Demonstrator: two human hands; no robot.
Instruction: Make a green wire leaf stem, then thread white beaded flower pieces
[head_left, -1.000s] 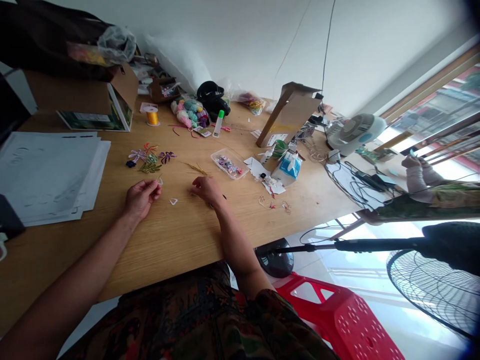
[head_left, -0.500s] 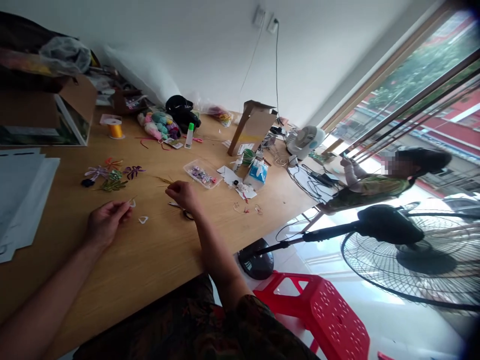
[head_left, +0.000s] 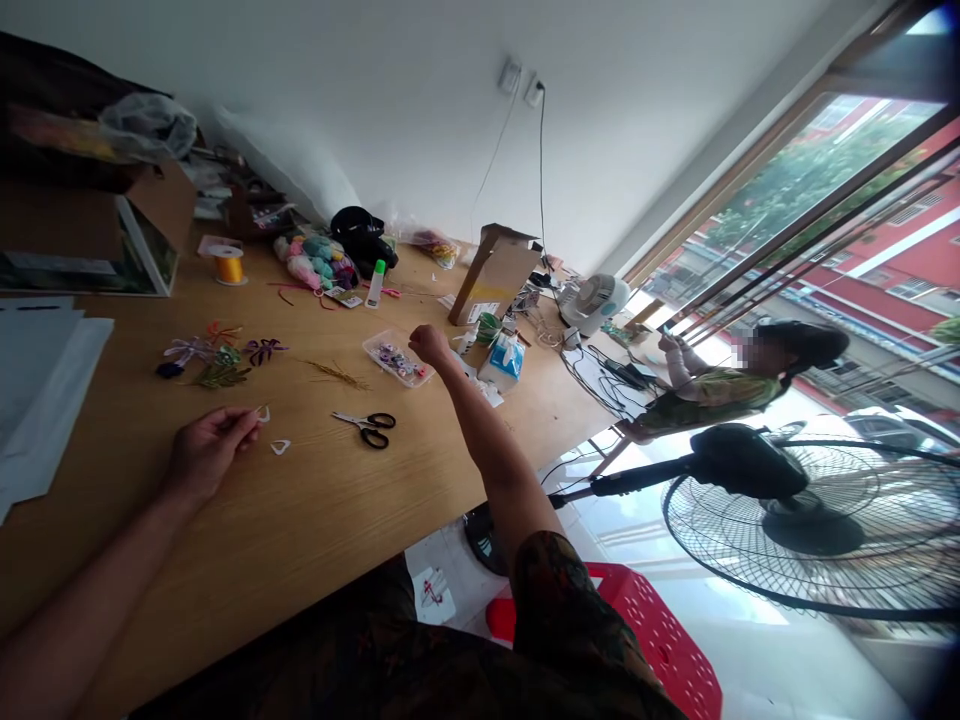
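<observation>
Head view — left hand [head_left: 212, 445] pinches white piece [head_left: 264, 416]; right hand [head_left: 429, 345], grip unclear — both well inside the table edge [head_left: 450, 517].

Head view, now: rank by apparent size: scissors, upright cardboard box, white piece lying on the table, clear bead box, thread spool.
1. Upright cardboard box
2. Clear bead box
3. Scissors
4. Thread spool
5. White piece

The spool sits farther back than the scissors, so true sizes may differ.
</observation>
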